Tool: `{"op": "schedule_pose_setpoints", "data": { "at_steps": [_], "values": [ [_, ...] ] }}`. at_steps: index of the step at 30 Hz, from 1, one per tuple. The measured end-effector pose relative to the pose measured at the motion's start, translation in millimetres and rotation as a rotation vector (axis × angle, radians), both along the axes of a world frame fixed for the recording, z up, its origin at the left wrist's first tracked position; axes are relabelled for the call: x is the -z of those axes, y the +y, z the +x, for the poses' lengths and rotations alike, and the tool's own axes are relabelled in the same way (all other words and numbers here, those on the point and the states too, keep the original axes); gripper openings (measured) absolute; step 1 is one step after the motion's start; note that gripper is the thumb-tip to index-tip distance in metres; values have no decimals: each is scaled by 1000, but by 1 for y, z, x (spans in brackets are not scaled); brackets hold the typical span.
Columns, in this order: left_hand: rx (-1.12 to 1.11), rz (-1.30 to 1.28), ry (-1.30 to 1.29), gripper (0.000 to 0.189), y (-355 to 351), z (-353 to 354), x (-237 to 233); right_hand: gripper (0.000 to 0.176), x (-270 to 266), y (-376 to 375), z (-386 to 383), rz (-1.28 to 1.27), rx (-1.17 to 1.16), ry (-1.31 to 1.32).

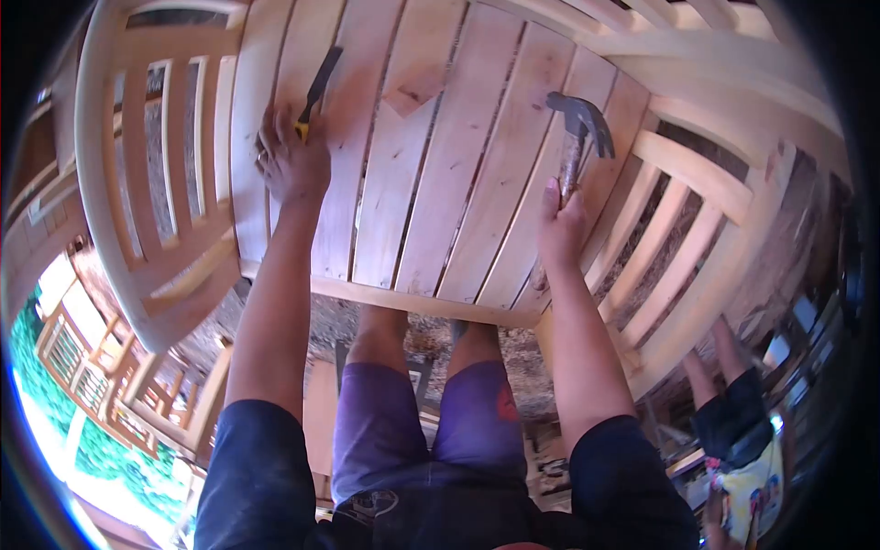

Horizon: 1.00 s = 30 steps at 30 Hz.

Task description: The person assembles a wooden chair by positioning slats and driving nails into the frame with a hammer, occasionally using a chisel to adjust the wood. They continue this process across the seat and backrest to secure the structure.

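Over the slatted seat of a wooden bench [458,156], my left hand [295,160] is closed round the yellow handle of a chisel-like tool [321,81]. The tool's dark flat blade points away from me, near the left side of the seat. On the right, my right hand [562,225] grips a claw hammer [579,119] by its worn handle, with the metal head at the far end above the seat slats. A darker patch [417,89] marks the wood between the two hands.
Slatted armrests stand at the left [151,156] and right [683,220] of the seat, and the backrest [724,55] rises beyond. Other wooden furniture [92,376] is at the lower left. Another person [738,422] is at the lower right.
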<state>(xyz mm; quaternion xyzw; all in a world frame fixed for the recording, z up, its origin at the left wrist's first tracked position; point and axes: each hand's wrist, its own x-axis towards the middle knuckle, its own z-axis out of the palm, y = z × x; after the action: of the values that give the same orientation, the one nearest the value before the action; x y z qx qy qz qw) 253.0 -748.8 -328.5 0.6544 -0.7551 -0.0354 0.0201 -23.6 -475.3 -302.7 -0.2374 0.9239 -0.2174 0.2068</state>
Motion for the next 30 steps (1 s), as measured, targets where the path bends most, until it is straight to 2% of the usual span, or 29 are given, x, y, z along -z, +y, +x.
{"op": "schedule_pose_setpoints", "data": {
  "at_steps": [5, 11, 14, 18, 20, 22, 24, 25, 26, 28, 30],
  "values": [
    [-35, 56, -67, 61, 4, -15, -5, 39, 10, 6, 0, -19, -18, 93],
    [-9, 92, -62, 60, 2, -14, -9, 39, -3, -2, 1, -93, 50, -25],
    [145, 86, 77, 63, -6, 12, -2, 38, 1, 0, 0, -93, 45, 1],
    [216, 134, 32, 68, -9, 18, -21, 37, 8, 2, 2, -153, 33, 27],
    [218, 77, 0, 67, 1, 4, -34, 36, 13, 5, 2, -145, 21, 56],
    [335, 21, 83, 65, 14, -21, -48, 36, 9, 3, 2, -135, 41, 26],
    [516, -22, 254, 65, 32, -46, -44, 36, 2, 0, 3, -105, 56, -4],
    [629, -35, 254, 68, 46, -64, -51, 36, -2, -2, 3, -81, 60, -17],
    [634, 71, 380, 71, 59, -75, -39, 37, -4, -4, 3, -59, 63, -31],
    [738, 179, 296, 69, 74, -103, -48, 37, 0, -3, 3, -63, 60, -9],
    [685, 65, 308, 62, 70, -116, -30, 36, -3, -4, 4, -48, 57, 1]
  ]
}}
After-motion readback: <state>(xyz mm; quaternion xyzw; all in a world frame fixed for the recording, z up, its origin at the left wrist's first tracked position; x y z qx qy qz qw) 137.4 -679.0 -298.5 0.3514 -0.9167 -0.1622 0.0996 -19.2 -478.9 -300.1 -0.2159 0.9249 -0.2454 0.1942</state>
